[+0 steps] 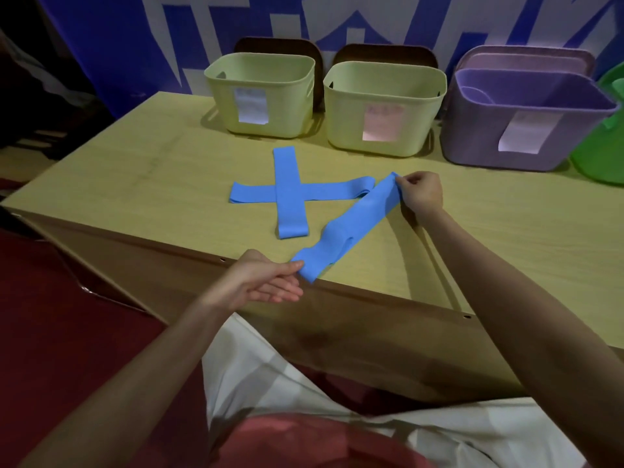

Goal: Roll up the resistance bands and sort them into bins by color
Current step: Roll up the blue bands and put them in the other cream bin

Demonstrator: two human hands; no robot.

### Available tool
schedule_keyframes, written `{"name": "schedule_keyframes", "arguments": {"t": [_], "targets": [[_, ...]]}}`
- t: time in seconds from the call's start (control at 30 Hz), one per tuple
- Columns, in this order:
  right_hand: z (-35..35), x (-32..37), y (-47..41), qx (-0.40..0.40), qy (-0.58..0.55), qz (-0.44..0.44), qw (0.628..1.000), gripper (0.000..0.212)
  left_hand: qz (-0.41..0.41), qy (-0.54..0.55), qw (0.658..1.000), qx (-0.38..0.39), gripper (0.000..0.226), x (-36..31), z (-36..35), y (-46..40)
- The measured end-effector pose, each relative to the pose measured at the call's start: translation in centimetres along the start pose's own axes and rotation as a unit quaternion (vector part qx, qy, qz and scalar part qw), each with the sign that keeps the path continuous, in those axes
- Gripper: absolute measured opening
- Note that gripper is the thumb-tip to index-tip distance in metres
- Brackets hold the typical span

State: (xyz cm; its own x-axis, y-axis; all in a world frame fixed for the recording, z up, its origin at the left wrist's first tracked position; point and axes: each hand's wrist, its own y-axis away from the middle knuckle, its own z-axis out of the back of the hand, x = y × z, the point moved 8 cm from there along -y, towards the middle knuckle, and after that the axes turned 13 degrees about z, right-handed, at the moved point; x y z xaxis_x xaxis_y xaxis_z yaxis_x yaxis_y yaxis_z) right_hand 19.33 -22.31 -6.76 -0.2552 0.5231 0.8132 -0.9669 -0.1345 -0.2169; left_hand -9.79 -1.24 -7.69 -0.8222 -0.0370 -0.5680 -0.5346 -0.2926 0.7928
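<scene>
3 blue resistance bands on the wooden table [141, 170], all unrolled. 2 of them lie flat mid-table in a cross: the upright band [287, 194] on top, running front to back, and the crosswise band [324, 190] under it, running left to right. The 3rd, the held band [354, 221], stretches diagonally from the table's near edge up toward the right, w/ its far end just beside the crosswise band's right end.

Right hand [420, 194] pinches the far end of the held band betw. thumb and fingertips, other fingers curled in. Left hand [266, 278] is at the near edge; thumb and forefinger tip meet at the band's near corner, rest of the fingers straight and relaxed, palm up. Near end looks a bit rumpled, slightly off the edge.

Bins along the back, 4 in view: 2 pale yellow-green ones, the left yellow bin [260, 92] and the middle yellow bin [381, 106], each w/ a paper label on front; 1 purple bin [506, 130], also labelled; 1 green bin [604, 157], mostly cut off at the right edge. No bands visible inside any; can't see the bottoms fully. 2 dark brown lids or trays stand behind the yellow bins, 1 each.
</scene>
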Motion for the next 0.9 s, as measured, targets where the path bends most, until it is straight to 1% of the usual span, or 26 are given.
{"name": "schedule_keyframes", "arguments": {"t": [0.17,0.27,0.33,0.43,0.53,0.67,0.77,0.9], "targets": [[0.7,0.0,0.6,-0.020,-0.062,0.002,0.998,0.014,-0.001,0.063,0.998,0.001,0.044,0.4,-0.5,0.0],[1.3,-0.1,0.8,-0.033,-0.096,0.012,0.995,0.012,-0.002,0.062,0.998,-0.001,0.042,0.4,-1.2,0.0],[1.8,-0.3,0.8,-0.037,-0.109,0.012,0.993,0.014,-0.004,0.062,0.998,-0.005,0.042,0.5,-1.4,-0.1],[2.6,-0.7,0.8,-0.050,-0.155,-0.006,0.987,0.024,-0.016,0.066,0.998,-0.016,0.038,0.2,-1.3,0.1],[3.3,-1.3,0.9,-0.061,-0.205,-0.031,0.976,0.024,-0.072,0.077,0.992,-0.072,0.029,-1.2,0.1,0.9],[4.1,-2.2,1.5,-0.075,-0.261,-0.072,0.960,0.019,-0.155,0.120,0.970,-0.143,0.024,-3.8,2.8,1.7],[5.0,-2.6,2.1,-0.084,-0.291,-0.094,0.948,0.017,-0.202,0.114,0.955,-0.183,0.019,-5.7,4.0,1.9],[6.4,-2.4,3.2,-0.083,-0.316,-0.113,0.938,0.013,-0.236,0.165,0.940,-0.183,0.019,-7.3,4.6,1.0]]}}
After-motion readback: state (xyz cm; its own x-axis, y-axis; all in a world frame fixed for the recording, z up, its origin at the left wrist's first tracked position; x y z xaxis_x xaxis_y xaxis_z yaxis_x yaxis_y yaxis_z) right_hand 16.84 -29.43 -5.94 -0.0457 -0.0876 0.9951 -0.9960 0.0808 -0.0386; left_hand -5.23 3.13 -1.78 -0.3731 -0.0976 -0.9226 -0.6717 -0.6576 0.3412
